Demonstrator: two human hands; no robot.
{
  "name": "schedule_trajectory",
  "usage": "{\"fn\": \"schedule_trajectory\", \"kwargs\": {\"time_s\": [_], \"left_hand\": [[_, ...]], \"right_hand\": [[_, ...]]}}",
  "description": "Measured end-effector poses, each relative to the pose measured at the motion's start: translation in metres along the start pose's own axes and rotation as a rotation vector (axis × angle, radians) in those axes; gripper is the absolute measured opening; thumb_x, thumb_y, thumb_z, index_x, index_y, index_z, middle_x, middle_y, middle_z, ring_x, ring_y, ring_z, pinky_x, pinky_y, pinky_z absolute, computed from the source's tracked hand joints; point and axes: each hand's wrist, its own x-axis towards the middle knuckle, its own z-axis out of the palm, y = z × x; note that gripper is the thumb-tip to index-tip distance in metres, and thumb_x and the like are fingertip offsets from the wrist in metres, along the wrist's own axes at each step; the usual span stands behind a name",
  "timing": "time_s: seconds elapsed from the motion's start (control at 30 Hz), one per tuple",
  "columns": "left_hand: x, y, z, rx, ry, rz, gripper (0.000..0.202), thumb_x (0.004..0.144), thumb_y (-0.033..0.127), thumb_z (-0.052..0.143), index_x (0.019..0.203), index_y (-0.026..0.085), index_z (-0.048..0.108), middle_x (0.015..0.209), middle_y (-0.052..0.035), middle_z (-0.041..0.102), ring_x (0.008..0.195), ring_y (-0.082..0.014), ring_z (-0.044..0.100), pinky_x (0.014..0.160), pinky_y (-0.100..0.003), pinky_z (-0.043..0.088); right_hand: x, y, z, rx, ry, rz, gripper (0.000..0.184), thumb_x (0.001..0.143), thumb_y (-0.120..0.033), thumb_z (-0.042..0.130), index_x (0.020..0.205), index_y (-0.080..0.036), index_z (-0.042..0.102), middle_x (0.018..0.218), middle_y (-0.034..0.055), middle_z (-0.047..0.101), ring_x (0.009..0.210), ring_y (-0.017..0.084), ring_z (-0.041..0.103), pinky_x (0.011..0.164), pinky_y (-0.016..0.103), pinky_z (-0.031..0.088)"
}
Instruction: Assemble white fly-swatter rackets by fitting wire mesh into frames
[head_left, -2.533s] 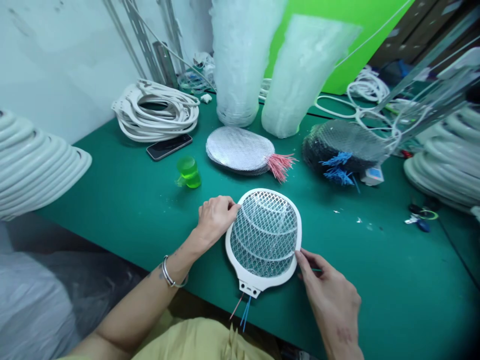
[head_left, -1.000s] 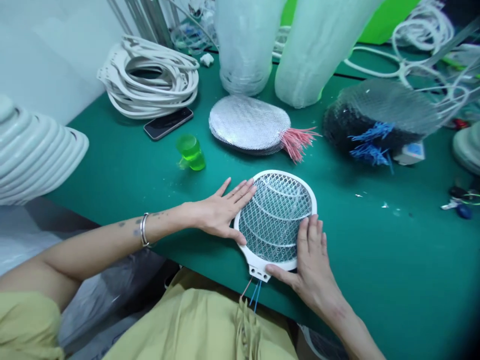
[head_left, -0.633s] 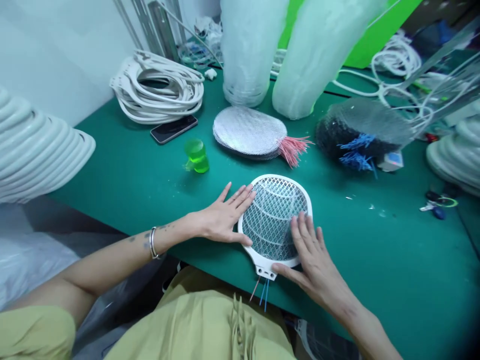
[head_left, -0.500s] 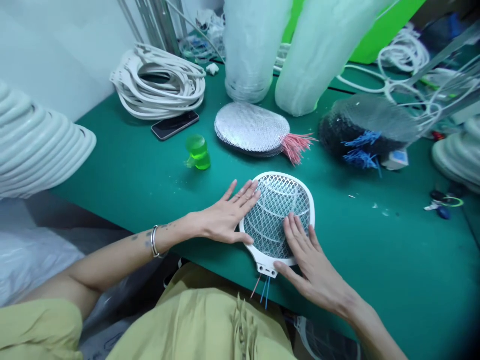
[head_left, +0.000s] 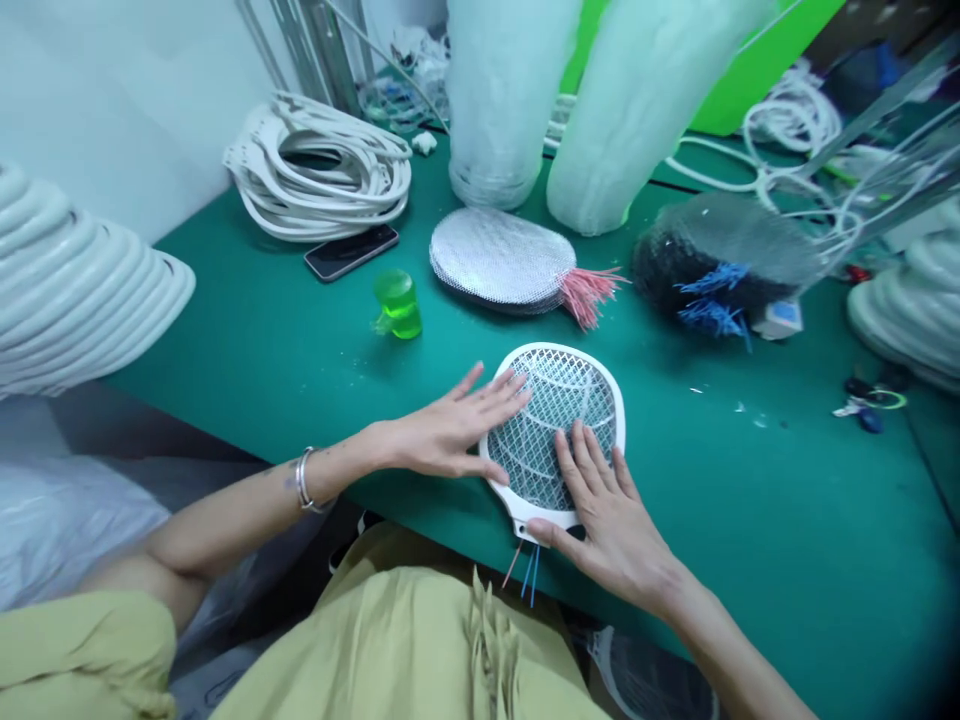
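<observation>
A white racket head with metal mesh, like that of an electric fly swatter (head_left: 541, 400), lies flat on the green table near its front edge. One pinkish wire and two blue wires (head_left: 531, 577) stick out of its neck toward me. My left hand (head_left: 457, 430) rests over its left rim, fingers spread over the mesh, holding nothing. Across the lower right of the mesh lies my right hand (head_left: 611, 500), fingers stretched out and its thumb over the neck. Behind the racket head is a stack of oval mesh sheets (head_left: 502, 258) with pink wires.
A green translucent bottle (head_left: 398, 303) and a phone (head_left: 352, 252) lie left of the mesh stack. White frames (head_left: 322, 170) are piled behind the phone; more frames (head_left: 82, 290) stack at far left. Dark mesh sheets with blue wires (head_left: 716, 300) and keys (head_left: 868, 408) sit to the right.
My right hand has shifted left, its thumb now covering part of the neck. My left fingers reach slightly farther over the mesh. The view has turned a little.
</observation>
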Motion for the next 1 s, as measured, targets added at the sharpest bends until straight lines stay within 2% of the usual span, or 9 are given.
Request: {"fn": "schedule_trajectory", "kwargs": {"time_s": [0.13,0.23,0.37,0.43,0.5,0.57,0.67,0.87,1.0], "left_hand": [[-0.012,-0.035,-0.024,0.144,0.541,-0.544,0.079,0.086,0.06,0.057,0.15,0.031,0.022,0.154,-0.0087,0.028,0.143,-0.0383,0.021,0.111,-0.063,0.024],[-0.015,-0.064,-0.024,0.194,0.609,-0.723,0.076,0.081,0.043,0.071,0.146,0.03,0.034,0.144,-0.0137,0.039,0.127,-0.0416,0.044,0.096,-0.057,0.045],[-0.02,-0.054,-0.014,0.092,0.748,-0.557,0.056,0.085,0.022,0.066,0.136,0.026,0.043,0.129,-0.0092,0.052,0.113,-0.028,0.057,0.091,-0.044,0.054],[-0.026,-0.021,-0.007,-0.037,0.727,-0.329,0.058,0.085,0.023,0.066,0.136,0.026,0.039,0.131,-0.0076,0.052,0.115,-0.0253,0.056,0.095,-0.043,0.053],[-0.033,0.02,0.0,-0.154,0.578,-0.117,0.058,0.088,0.025,0.063,0.139,0.029,0.035,0.13,-0.0073,0.053,0.114,-0.0236,0.057,0.096,-0.043,0.052],[-0.038,0.059,0.006,-0.201,0.44,-0.005,0.055,0.092,0.023,0.058,0.141,0.03,0.035,0.127,-0.0075,0.055,0.114,-0.023,0.057,0.092,-0.039,0.055],[-0.039,0.094,0.011,-0.212,0.469,0.053,0.062,0.092,0.02,0.057,0.145,0.03,0.028,0.128,-0.0081,0.055,0.118,-0.0227,0.054,0.096,-0.038,0.053],[-0.035,0.099,0.018,-0.146,0.311,-0.106,0.053,0.093,0.018,0.052,0.141,0.031,0.035,0.117,-0.0086,0.057,0.103,-0.0231,0.06,0.075,-0.035,0.059],[-0.039,0.096,0.019,-0.195,0.503,-0.088,0.059,0.091,0.019,0.058,0.142,0.032,0.03,0.124,-0.0075,0.056,0.109,-0.0219,0.059,0.086,-0.036,0.057]], "right_hand": [[0.001,0.0,-0.001,0.012,-0.027,0.001,0.097,0.083,-0.079,0.028,0.152,-0.021,-0.006,0.158,0.0066,-0.009,0.144,0.024,-0.008,0.117,0.05,0.003],[0.001,0.001,-0.002,0.013,-0.041,0.001,0.098,0.082,-0.08,0.028,0.152,-0.021,-0.006,0.158,0.0066,-0.01,0.144,0.024,-0.009,0.117,0.05,0.001],[0.002,0.002,-0.002,0.009,-0.032,0.0,0.099,0.081,-0.081,0.028,0.152,-0.021,-0.008,0.158,0.0064,-0.01,0.144,0.025,-0.008,0.117,0.049,0.0],[0.002,0.002,-0.001,0.006,-0.014,-0.015,0.098,0.082,-0.08,0.028,0.151,-0.022,-0.011,0.158,0.0059,-0.011,0.144,0.025,-0.007,0.117,0.05,0.001],[0.002,0.002,0.001,0.002,0.007,-0.03,0.096,0.083,-0.078,0.029,0.149,-0.024,-0.014,0.158,0.0047,-0.011,0.144,0.026,-0.006,0.117,0.05,0.001],[0.003,0.002,0.001,0.001,0.018,-0.032,0.096,0.084,-0.078,0.029,0.148,-0.024,-0.017,0.158,0.0038,-0.011,0.144,0.027,-0.005,0.117,0.051,0.001],[0.004,0.001,0.001,0.011,-0.003,-0.02,0.097,0.082,-0.08,0.026,0.149,-0.022,-0.013,0.157,0.005,-0.012,0.144,0.027,-0.007,0.117,0.051,0.0],[0.004,-0.001,-0.003,0.038,-0.018,-0.002,0.099,0.081,-0.082,0.023,0.151,-0.019,-0.004,0.157,0.0056,-0.009,0.144,0.024,-0.008,0.117,0.049,-0.002],[0.003,-0.001,-0.001,0.034,-0.021,0.004,0.1,0.08,-0.083,0.022,0.151,-0.018,-0.003,0.157,0.0064,-0.009,0.145,0.024,-0.008,0.117,0.049,-0.003]]}}
